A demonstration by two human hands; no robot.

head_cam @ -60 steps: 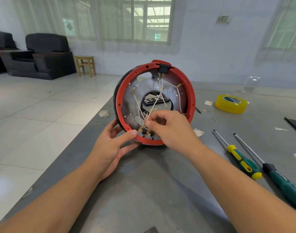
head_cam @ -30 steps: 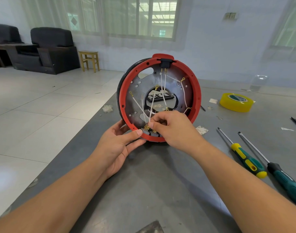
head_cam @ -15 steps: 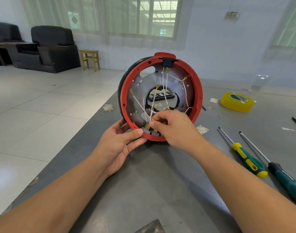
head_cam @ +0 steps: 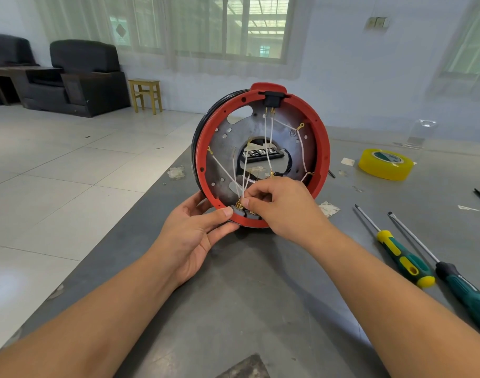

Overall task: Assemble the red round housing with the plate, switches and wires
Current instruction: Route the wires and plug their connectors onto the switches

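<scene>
Two hands on the job | red housing [head_cam: 324,148] stands on edge on surface [head_cam: 260,296], open face toward person | left hand [head_cam: 191,236] steadies rim at 7 o'clock | right hand [head_cam: 281,205], nearer, pinches wire terminal [head_cam: 240,205] at switches [head_cam: 244,213], 6 o'clock.

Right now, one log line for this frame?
housing: upright on table | left hand: grips lower rim | right hand: pinches wire at bottom switches | screwdrivers: idle

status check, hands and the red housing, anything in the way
Left hand grips red housing upright at its bottom rim. Right hand pinches a wire end at the bottom switches. Nothing blocking.
</scene>
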